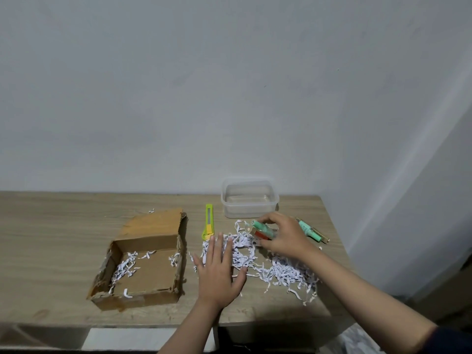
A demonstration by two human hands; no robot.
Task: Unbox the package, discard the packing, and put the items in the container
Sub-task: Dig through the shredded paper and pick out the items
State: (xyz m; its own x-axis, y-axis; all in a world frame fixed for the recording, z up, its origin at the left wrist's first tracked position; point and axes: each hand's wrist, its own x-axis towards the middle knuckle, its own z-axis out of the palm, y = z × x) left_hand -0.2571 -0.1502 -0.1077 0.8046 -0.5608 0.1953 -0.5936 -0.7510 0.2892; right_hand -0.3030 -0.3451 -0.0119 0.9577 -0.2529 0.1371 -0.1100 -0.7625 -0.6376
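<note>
Shredded paper packing [258, 261] lies spread over the wooden table [51, 238], between the opened cardboard box [143, 261] and the table's right edge; a few strands remain inside the box. Left hand [219, 272] rests flat on the shreds, fingers straight and spread. Right hand [283, 238] curls its fingers round a mint-green pen-like item [261, 227], with a red piece [261, 235] just beneath it, near the clear plastic container [249, 198] standing toward the wall. A second mint-green item [310, 229] lies on the table right of that hand. A yellow-green utility knife [209, 221] lies between box and container.
</note>
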